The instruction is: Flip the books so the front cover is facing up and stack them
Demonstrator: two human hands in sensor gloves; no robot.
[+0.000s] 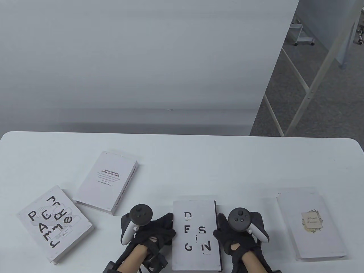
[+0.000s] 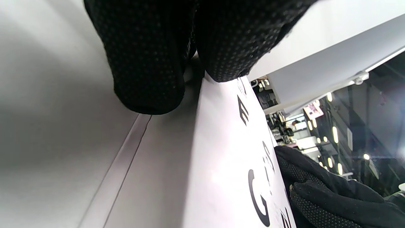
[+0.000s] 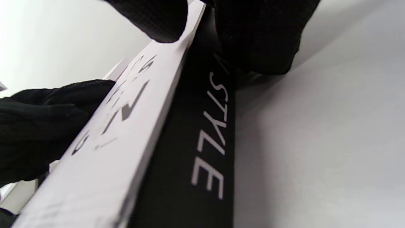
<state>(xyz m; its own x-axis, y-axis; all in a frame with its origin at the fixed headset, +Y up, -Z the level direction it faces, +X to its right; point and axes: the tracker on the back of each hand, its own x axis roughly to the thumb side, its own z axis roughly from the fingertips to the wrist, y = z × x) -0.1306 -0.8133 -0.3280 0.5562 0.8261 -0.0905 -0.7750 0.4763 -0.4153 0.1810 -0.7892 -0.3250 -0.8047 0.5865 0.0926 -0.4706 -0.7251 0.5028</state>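
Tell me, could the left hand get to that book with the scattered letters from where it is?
Probably yes. The lettered book lies flat just left of the left hand, with only bare table between them.

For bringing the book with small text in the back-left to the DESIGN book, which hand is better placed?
Probably the left hand. It rests at the left edge of the DESIGN book, nearer the small-text book; the right hand would have to cross over.
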